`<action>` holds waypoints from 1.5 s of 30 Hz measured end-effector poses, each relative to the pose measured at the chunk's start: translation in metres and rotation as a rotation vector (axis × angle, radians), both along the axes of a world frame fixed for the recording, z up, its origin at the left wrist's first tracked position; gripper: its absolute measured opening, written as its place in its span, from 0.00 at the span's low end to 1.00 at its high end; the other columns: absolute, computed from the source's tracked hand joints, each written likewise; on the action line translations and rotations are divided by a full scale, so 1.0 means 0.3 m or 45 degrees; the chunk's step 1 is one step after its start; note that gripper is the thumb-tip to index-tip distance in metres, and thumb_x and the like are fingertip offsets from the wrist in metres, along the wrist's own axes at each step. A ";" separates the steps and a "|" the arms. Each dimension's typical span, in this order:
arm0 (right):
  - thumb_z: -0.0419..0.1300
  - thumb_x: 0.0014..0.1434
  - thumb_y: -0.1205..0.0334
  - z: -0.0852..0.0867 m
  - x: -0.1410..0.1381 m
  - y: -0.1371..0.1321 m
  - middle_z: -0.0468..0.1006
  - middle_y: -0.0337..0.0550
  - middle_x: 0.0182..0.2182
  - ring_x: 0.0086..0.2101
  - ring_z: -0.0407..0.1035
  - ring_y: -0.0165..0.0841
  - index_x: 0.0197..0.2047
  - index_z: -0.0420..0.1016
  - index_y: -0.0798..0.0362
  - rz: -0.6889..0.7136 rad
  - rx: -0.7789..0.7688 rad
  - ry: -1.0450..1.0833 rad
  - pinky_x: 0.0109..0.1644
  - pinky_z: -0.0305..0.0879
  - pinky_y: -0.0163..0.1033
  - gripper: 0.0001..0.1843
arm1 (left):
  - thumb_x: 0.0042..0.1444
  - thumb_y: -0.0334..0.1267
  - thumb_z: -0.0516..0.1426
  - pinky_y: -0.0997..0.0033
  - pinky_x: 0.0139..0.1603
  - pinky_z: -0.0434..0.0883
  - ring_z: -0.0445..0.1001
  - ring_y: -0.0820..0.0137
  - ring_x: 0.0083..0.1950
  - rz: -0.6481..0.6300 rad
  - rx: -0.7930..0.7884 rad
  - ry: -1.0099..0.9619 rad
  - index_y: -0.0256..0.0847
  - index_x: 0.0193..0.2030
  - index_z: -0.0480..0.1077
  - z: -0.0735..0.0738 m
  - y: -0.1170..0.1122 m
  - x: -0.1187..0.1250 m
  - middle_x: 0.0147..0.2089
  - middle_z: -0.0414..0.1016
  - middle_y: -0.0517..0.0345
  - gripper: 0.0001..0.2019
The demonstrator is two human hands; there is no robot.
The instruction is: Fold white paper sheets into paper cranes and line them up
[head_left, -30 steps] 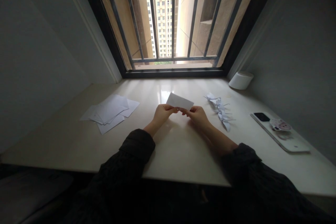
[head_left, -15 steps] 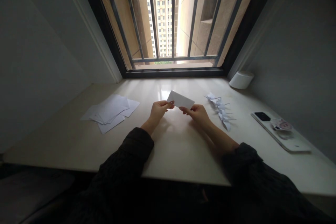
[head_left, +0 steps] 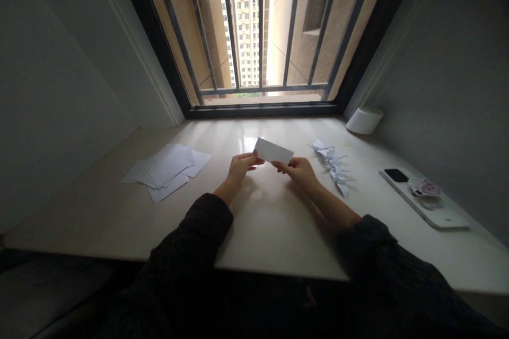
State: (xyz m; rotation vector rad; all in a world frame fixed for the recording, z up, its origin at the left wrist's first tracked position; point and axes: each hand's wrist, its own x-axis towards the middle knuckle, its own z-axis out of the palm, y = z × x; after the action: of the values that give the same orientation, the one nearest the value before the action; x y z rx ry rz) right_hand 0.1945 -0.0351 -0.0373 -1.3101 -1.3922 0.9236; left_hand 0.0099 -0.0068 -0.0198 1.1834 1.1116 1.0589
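Note:
A small white rectangle of paper (head_left: 274, 151), apparently folded, is held up above the white sill between my two hands. My left hand (head_left: 241, 166) pinches its left end between thumb and fingers. At the lower right corner, my right hand (head_left: 296, 168) grips it with the thumb on the near face. Several folded white paper figures (head_left: 331, 161), with thin pointed ends, stand in a row just right of my right hand. Off to the left lies a loose pile of white paper sheets (head_left: 170, 165).
A white phone (head_left: 445, 215) with a round cartoon grip lies at the right. Behind it, a white cup-like object (head_left: 365, 120) sits against the right wall. A barred window (head_left: 262, 111) closes off the back of the sill (head_left: 262, 238).
My left thumb has shifted back toward the left edge of the paper, uncovering more of its face. My right hand keeps almost the same hold.

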 end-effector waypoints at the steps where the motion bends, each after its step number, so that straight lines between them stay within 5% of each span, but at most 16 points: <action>1: 0.66 0.43 0.42 0.000 0.000 0.001 0.78 0.47 0.22 0.24 0.68 0.33 0.24 0.78 0.56 0.005 -0.005 0.006 0.29 0.62 0.36 0.23 | 0.47 0.53 0.59 0.61 0.44 0.66 0.77 0.58 0.44 0.004 -0.002 -0.003 0.38 0.31 0.77 0.000 0.000 0.000 0.37 0.80 0.47 0.18; 14: 0.67 0.40 0.41 0.002 0.000 0.002 0.78 0.47 0.22 0.23 0.68 0.32 0.24 0.79 0.57 0.017 -0.086 0.078 0.26 0.60 0.35 0.24 | 0.46 0.55 0.60 0.63 0.44 0.65 0.75 0.56 0.49 -0.131 -0.108 -0.117 0.38 0.37 0.77 -0.003 0.009 -0.011 0.46 0.78 0.44 0.21; 27: 0.66 0.41 0.41 0.007 -0.004 -0.003 0.79 0.48 0.22 0.24 0.69 0.33 0.24 0.79 0.57 0.021 -0.051 0.021 0.27 0.61 0.36 0.23 | 0.51 0.55 0.57 0.63 0.48 0.66 0.72 0.57 0.54 -0.004 -0.103 -0.230 0.42 0.42 0.75 -0.034 0.003 0.025 0.52 0.75 0.50 0.20; 31: 0.67 0.41 0.43 0.013 -0.005 -0.008 0.78 0.47 0.22 0.24 0.69 0.33 0.25 0.79 0.57 -0.004 -0.079 0.064 0.28 0.62 0.36 0.23 | 0.54 0.56 0.53 0.64 0.48 0.67 0.72 0.61 0.55 0.143 -0.098 -0.270 0.47 0.47 0.74 -0.022 0.024 -0.012 0.55 0.74 0.54 0.21; 35: 0.67 0.41 0.44 0.005 0.006 0.003 0.77 0.46 0.22 0.23 0.68 0.32 0.27 0.79 0.58 0.021 -0.094 0.064 0.27 0.61 0.35 0.23 | 0.57 0.55 0.52 0.65 0.46 0.67 0.74 0.62 0.51 0.286 0.141 -0.125 0.44 0.49 0.73 0.006 0.042 -0.048 0.52 0.76 0.50 0.22; 40: 0.65 0.43 0.41 -0.012 0.022 0.020 0.73 0.42 0.19 0.21 0.63 0.29 0.28 0.78 0.58 0.090 -0.067 -0.096 0.24 0.58 0.35 0.25 | 0.52 0.51 0.59 0.66 0.47 0.69 0.76 0.63 0.46 0.126 0.493 0.123 0.42 0.47 0.76 0.013 0.031 -0.039 0.46 0.79 0.50 0.20; 45: 0.64 0.44 0.39 -0.010 0.023 0.021 0.72 0.41 0.18 0.21 0.62 0.29 0.23 0.76 0.56 0.131 -0.036 -0.153 0.25 0.58 0.35 0.25 | 0.46 0.48 0.63 0.67 0.45 0.70 0.77 0.65 0.42 0.176 0.504 0.172 0.41 0.40 0.78 -0.012 0.038 -0.039 0.40 0.80 0.52 0.17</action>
State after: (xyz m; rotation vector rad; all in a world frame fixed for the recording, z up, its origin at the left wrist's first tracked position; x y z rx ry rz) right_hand 0.2015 -0.0288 -0.0404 -1.3438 -1.5563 0.9486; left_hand -0.0017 0.0047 -0.0234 1.5243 1.1318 1.3649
